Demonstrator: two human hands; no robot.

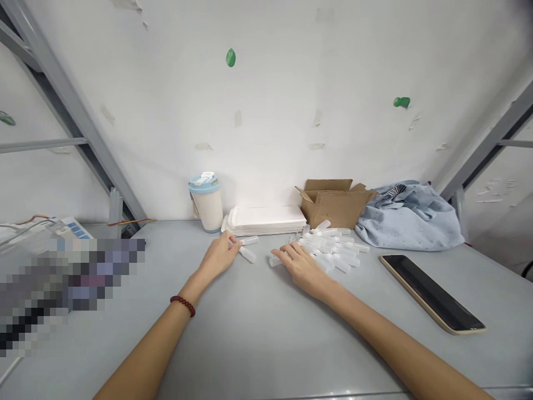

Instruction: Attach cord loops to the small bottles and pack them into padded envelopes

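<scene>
At centre-left, my left hand (219,254) is closed in a pinch on small translucent plastic tubes (248,254), two of which stick out in a V past my fingertips. A loose pile of similar tubes (337,250) lies to the right, in front of the cardboard box. My right hand (303,268) rests at the pile's left edge, its fingers bent and spread over the tubes. One tube (275,260) lies under its fingertips; no grip on it shows.
Behind my hands, a stack of white flat packets (266,219) lies between a blue-lidded cup (207,204) and an open cardboard box (339,205). Light blue cloth (410,216) and a phone (433,291) are on the right. A blurred-out patch covers the table's left side.
</scene>
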